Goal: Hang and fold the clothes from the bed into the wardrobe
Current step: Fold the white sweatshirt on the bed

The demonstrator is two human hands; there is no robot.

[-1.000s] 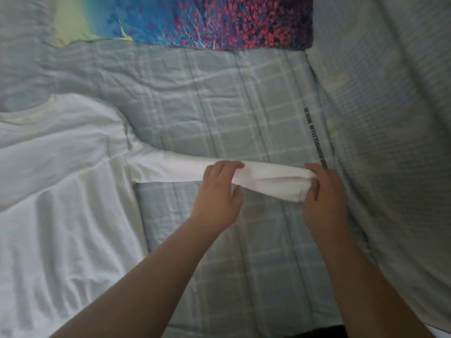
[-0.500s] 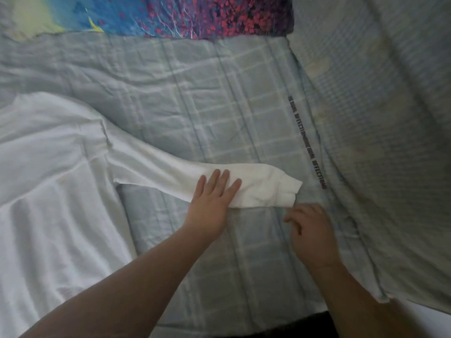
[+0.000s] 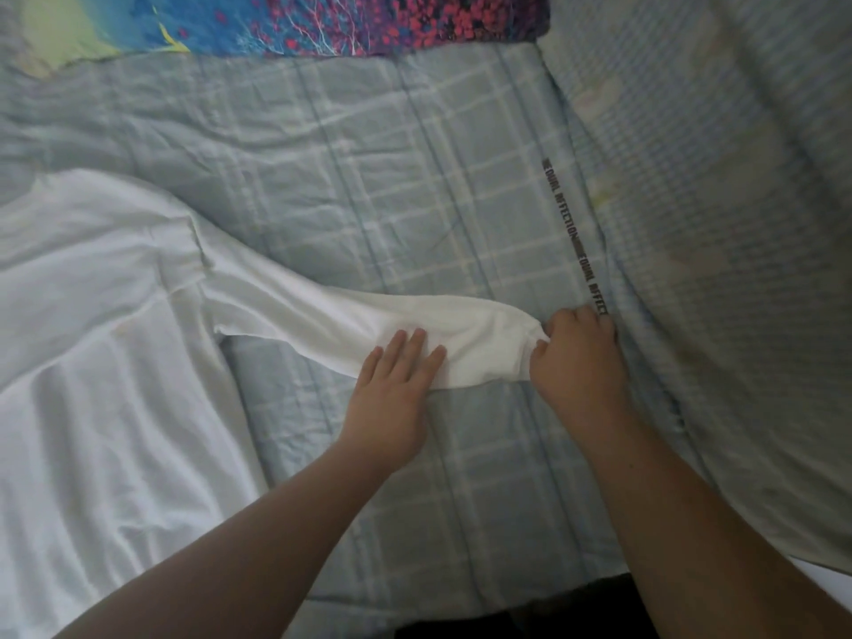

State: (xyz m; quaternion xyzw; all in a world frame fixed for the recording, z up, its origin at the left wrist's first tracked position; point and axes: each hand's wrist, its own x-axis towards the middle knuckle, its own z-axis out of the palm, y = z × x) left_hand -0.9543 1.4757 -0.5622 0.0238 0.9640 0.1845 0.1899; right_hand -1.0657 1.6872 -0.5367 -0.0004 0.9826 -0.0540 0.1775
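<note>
Two hands on one garment. I take the printed strip (image 3: 576, 242) on the plaid sheet (image 3: 415, 177) as my reference.

The white long-sleeve shirt (image 3: 92, 385) lies flat on the sheet, body well left of the strip. Its sleeve (image 3: 322, 315) is stretched toward the strip, with the cuff (image 3: 521, 334) just beside the strip's lower end. The left hand (image 3: 392, 394) sits left of the strip, palm down on the sleeve, fingers straight and spread, pressing the cloth flat. The right hand (image 3: 581, 362) is at the strip's lower end, touching it, fingers curled in and pinching the cuff edge.

Step, as I judge it: folding, early stage. The sleeve is being pulled straight, and I see no fold in the shirt yet. Likely next move: the right hand carries the cuff away from the strip and across onto the shirt body while the left hand anchors the crease. It needs light tension so the thin cloth doesn't bunch. The wardrobe is not in view.

Writing: dark capitals on the strip read roughly "EQUAL AFFECTION", repeated, with the second run cut off by the right hand. The first letters are blurry, so I'm not certain. I see no label on the shirt.

A colourful blanket (image 3: 322, 20) lies above the strip and a checked quilt (image 3: 714, 223) right of it.
</note>
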